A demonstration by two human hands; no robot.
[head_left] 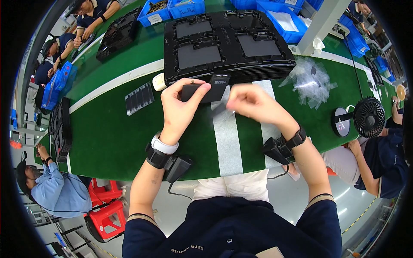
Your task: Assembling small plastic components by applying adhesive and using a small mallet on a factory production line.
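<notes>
Slightly left of centre, my left hand (177,112) is closed on a flat black rectangular part (218,89), pinched between thumb and fingers. The part has a small printed patch and is tilted up in front of the tray stack. Just right of it is my right hand (257,104), its fingers pinched together and smeared by motion. A thin greyish film strip (220,108), also blurred, reaches from those fingertips toward the part's lower edge. Behind both hands stands a stack of black trays (234,64), whose top tray has flat dark pieces in its pockets.
A pile of clear film pieces (310,84) lies to the right, near a black fan (369,117). To the left are a sheet of dark strips (140,99) and a small white object (159,81). Blue bins (287,26) line the back. Co-workers sit on both sides.
</notes>
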